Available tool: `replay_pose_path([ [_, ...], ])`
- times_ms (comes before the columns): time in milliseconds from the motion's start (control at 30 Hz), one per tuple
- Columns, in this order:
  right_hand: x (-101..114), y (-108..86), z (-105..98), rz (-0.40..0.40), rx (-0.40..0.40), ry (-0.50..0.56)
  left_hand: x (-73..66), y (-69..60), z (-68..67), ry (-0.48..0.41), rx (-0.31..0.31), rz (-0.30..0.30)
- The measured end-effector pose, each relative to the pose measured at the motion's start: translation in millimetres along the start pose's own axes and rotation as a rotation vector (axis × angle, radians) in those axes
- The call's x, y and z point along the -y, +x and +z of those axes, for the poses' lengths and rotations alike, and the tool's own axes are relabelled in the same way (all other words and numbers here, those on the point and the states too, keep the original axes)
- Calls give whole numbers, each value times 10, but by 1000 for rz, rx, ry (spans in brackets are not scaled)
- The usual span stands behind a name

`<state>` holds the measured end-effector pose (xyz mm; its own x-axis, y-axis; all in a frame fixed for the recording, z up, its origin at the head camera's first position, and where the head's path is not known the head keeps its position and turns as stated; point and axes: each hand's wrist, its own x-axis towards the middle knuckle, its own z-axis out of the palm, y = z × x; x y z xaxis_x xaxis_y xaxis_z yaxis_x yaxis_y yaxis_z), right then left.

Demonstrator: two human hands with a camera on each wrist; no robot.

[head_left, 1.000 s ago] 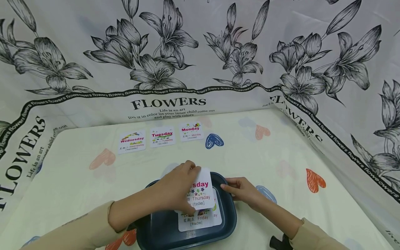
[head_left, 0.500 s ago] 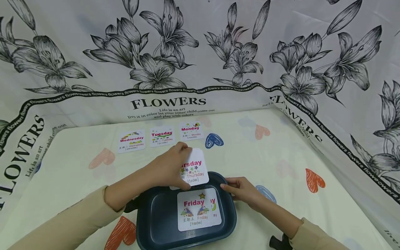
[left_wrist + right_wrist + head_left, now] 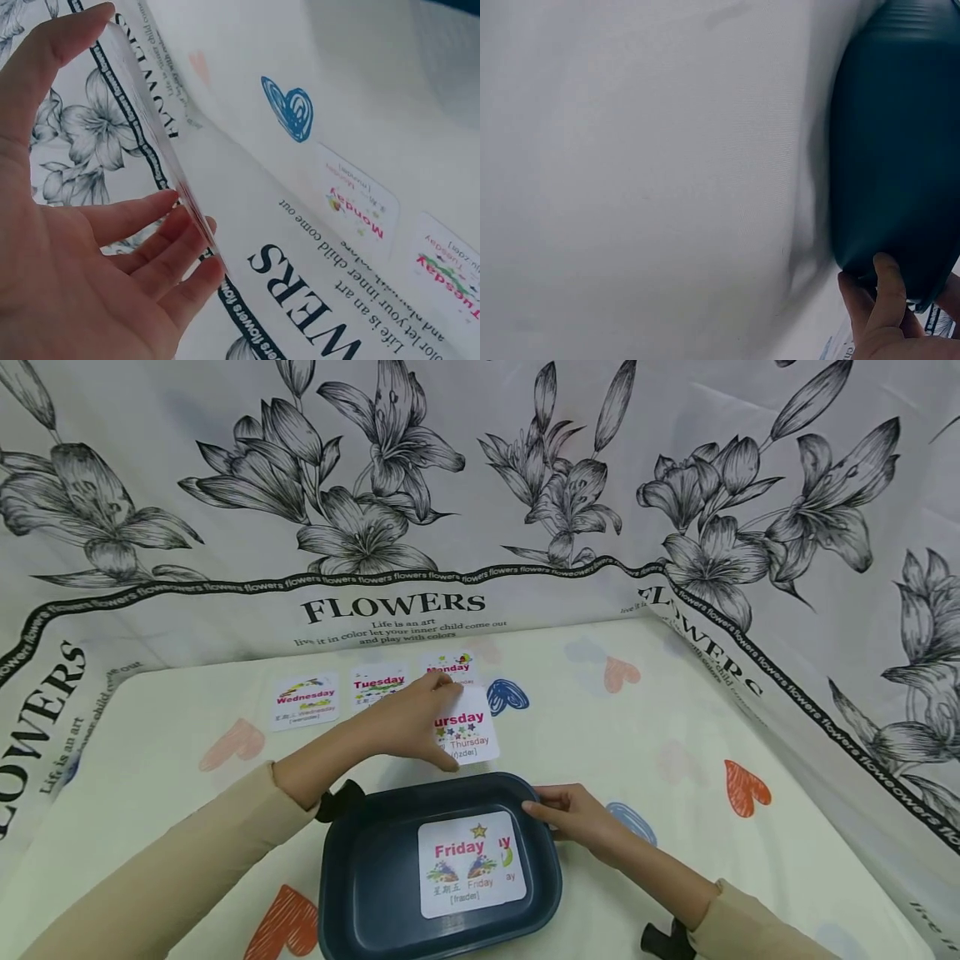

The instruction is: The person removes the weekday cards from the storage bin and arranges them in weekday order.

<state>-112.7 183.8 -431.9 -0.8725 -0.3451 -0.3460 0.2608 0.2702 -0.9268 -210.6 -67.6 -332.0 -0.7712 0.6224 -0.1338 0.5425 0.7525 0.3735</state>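
Observation:
The left hand [image 3: 408,718] holds the Thursday card [image 3: 471,731] by its edges above the cloth beyond the tray; in the left wrist view the hand [image 3: 112,247] has the card [image 3: 161,135] edge-on between thumb and fingertips. The right hand [image 3: 581,818] pinches the right rim of the dark blue tray [image 3: 375,868]; the right wrist view shows that hand [image 3: 892,322] at the tray's [image 3: 892,150] end. In the tray lies the Friday card [image 3: 461,860], overlapping another card whose right edge shows.
Cards reading Wednesday [image 3: 304,700], Tuesday [image 3: 375,683] and Monday [image 3: 448,665] lie in a row near the back, the last two partly covered by the left hand and its card. A flower-printed curtain [image 3: 525,602] stands behind the heart-printed cloth [image 3: 645,727].
The left hand has lifted the Thursday card off the stack in the tray and carried it away toward the back row. The right hand remains at the tray's rim. The head view has shifted slightly.

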Motion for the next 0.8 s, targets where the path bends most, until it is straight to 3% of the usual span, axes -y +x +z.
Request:
replay_pose_path([
  [167,-6,0,0,-3,-9,-3,84,148,36,-14,39,-4],
  [467,15,20,13,8,5,-6,384,561,332,57,171,-31],
  [800,13,15,-6,12,-15,-20,452,860,513,60,253,-47],
])
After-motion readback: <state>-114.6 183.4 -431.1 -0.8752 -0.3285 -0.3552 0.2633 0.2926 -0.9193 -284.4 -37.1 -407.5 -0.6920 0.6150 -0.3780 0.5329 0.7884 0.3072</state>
